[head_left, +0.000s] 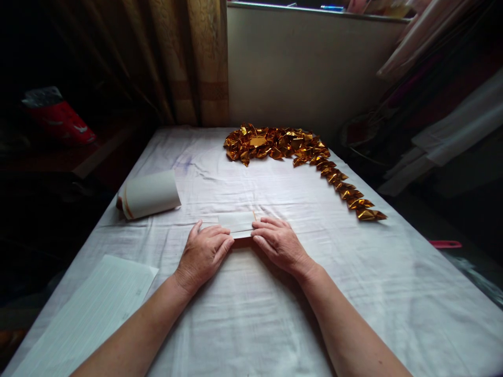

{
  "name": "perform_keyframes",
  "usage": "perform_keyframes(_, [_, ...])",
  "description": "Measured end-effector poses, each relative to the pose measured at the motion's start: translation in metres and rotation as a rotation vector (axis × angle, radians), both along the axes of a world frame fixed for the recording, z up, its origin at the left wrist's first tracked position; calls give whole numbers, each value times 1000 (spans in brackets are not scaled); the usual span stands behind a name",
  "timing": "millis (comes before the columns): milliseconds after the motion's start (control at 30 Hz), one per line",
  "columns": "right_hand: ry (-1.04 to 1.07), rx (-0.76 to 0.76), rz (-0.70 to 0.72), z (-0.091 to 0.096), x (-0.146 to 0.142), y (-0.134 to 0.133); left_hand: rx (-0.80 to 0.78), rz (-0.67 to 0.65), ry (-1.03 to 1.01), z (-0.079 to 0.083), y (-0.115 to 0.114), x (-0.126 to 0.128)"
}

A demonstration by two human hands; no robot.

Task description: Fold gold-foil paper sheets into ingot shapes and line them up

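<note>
Folded paper [237, 222], pale and thin, lies flat on the cloth-covered surface [393, 293], right of the paper roll [149, 195] and nearer to us. We judge it light, limp and easily creased, best taken by its short ends. Our left hand [204, 254] and right hand [281, 243] rest flat on those ends, fingers [225, 245] straight and close together, clasping nothing. Gold foil pieces [275, 144] lie beyond the roll, to its right.

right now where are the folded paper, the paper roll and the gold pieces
folded paper [237, 222]: head view, middle of its white top face
paper roll [151, 193]: head view, its curved white side
gold pieces [275, 142]: head view, thick far end of the heap
</note>
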State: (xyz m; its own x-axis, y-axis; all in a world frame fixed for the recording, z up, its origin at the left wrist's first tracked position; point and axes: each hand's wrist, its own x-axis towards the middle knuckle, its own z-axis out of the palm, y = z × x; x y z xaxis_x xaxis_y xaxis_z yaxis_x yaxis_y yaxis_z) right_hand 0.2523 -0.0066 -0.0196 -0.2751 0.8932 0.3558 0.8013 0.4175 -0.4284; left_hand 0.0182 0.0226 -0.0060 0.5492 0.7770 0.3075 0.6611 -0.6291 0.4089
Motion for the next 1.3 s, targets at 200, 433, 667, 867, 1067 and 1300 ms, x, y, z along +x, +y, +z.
perform_keyframes(200, [202,-13,-176,-6,-9,10,-10,107,-51,-4,11,4])
perform_keyframes(433, [105,9,-319,-5,-20,15,134,76,-50,-13,12,3])
perform_keyframes(667, [20,37,-348,-8,-23,16,184,38,126,-9,1,5])
perform_keyframes(867, [-62,14,-368,-5,-26,16,171,31,174,-9,-4,6])
perform_keyframes(1067, [-82,20,-378,-5,-28,17,159,25,213,-8,-4,7])
perform_keyframes(1300, [-85,3,-398,-4,-29,16,188,43,250,-3,-9,10])
